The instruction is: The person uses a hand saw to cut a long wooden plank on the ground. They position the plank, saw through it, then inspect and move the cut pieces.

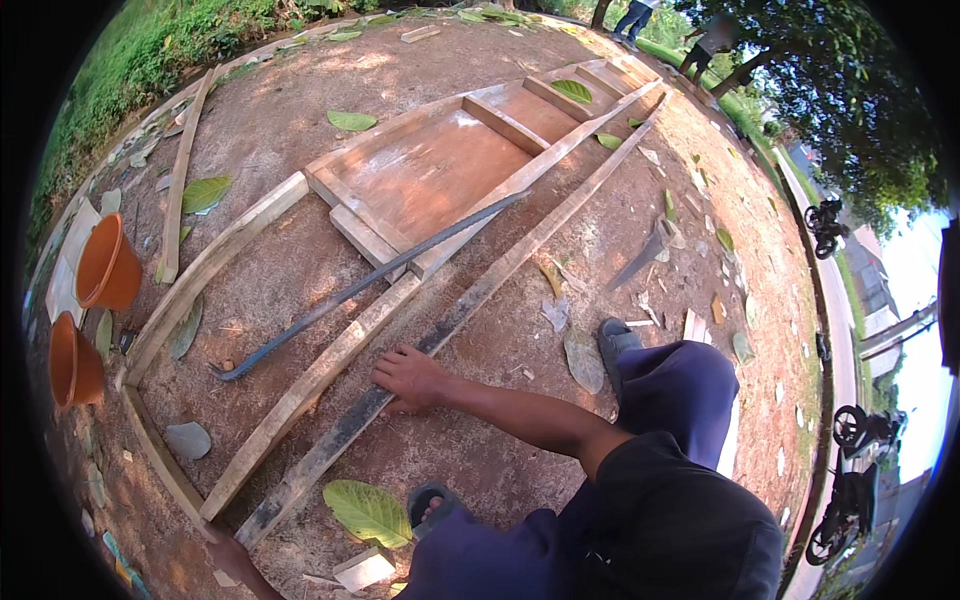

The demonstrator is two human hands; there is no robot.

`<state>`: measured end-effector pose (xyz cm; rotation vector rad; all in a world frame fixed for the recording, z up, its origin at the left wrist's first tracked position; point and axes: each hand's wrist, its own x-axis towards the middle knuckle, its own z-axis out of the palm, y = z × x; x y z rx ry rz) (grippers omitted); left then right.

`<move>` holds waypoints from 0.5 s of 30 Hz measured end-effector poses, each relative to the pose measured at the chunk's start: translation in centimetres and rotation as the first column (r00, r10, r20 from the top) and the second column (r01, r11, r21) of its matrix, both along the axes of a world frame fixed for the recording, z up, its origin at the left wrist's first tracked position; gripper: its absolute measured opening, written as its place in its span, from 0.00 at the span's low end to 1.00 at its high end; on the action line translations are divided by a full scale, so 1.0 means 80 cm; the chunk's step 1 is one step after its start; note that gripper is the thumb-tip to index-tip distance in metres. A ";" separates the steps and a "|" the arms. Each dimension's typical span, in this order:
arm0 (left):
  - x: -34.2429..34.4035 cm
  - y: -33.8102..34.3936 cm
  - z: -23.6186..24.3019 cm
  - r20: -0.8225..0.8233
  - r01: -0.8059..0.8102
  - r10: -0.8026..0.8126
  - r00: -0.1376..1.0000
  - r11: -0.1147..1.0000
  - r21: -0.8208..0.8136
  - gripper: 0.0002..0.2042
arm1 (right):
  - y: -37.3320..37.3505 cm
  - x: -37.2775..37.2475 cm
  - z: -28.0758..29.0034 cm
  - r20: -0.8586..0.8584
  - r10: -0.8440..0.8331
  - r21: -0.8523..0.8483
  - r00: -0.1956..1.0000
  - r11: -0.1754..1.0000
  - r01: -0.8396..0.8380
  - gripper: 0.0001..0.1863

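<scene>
My right hand (408,378) is closed over a long wooden beam (520,250) with a dark, stained stretch near the grip. The beam lies along the near side of a wooden frame. At the beam's lower-left end my left hand (230,558) is curled against it, close to the frame's corner; its fingers show only partly. The frame's long near rail (320,385) runs beside the beam, apart from it by a narrow gap. A bluish pry bar (350,288) with a hooked end rests across this rail. A brownish panel (440,185) with crosspieces fills the frame's far part.
Two orange buckets (110,268) stand at the left beside a loose plank (186,180). A handsaw (640,258) lies on the dirt to the right. Large leaves (368,512) and wood offcuts (364,570) litter the ground. Two people (712,45) stand far back; motorcycles (845,490) are parked right.
</scene>
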<state>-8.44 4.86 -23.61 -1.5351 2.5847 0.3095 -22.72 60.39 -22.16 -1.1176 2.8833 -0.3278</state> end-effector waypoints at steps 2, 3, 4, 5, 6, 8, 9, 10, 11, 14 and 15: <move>0.004 -0.007 -0.002 -0.012 0.003 -0.003 1.000 1.000 -0.026 0.48 | -0.006 0.000 0.004 -0.002 -0.001 -0.024 1.000 1.000 0.001 0.35; 0.004 -0.014 -0.006 -0.008 -0.002 0.002 1.000 0.999 -0.036 0.48 | -0.008 0.001 0.005 0.010 -0.012 -0.024 1.000 1.000 0.012 0.35; 0.004 -0.016 -0.009 0.002 -0.005 0.006 1.000 0.999 -0.043 0.48 | -0.010 0.003 0.009 0.029 -0.024 -0.021 0.999 0.999 0.025 0.34; 0.003 -0.017 -0.013 -0.002 -0.013 0.013 1.000 0.999 -0.035 0.48 | -0.008 0.002 0.009 0.026 -0.023 -0.008 0.999 1.000 0.023 0.34; 0.002 -0.018 -0.017 -0.007 -0.022 0.021 1.000 0.999 -0.028 0.48 | -0.008 0.000 0.010 0.024 -0.021 0.004 0.999 1.000 0.021 0.34; 0.002 -0.022 -0.021 -0.015 -0.029 0.028 0.999 0.999 -0.025 0.48 | -0.008 0.000 0.011 0.029 -0.019 0.018 0.999 1.000 0.018 0.35; 0.004 -0.026 -0.024 -0.020 -0.027 0.027 0.999 0.999 -0.027 0.49 | -0.009 0.000 0.012 0.035 -0.019 0.023 0.999 1.000 0.019 0.34; 0.004 -0.027 -0.027 -0.026 -0.024 0.024 0.999 0.999 -0.028 0.50 | -0.008 0.000 0.013 0.040 -0.021 0.028 0.999 0.999 0.020 0.34; 0.004 -0.029 -0.029 -0.024 -0.022 0.021 0.999 1.000 -0.023 0.50 | -0.007 0.000 0.011 0.032 -0.021 0.021 0.999 1.000 0.020 0.34; 0.007 -0.043 -0.041 -0.017 0.010 -0.010 1.000 0.999 -0.032 0.50 | -0.008 0.000 0.007 0.017 -0.019 0.009 1.000 1.000 0.019 0.35; 0.010 -0.054 -0.047 -0.013 0.035 -0.035 0.999 0.998 -0.051 0.50 | -0.012 -0.002 0.007 0.019 -0.017 0.012 1.000 1.000 0.017 0.35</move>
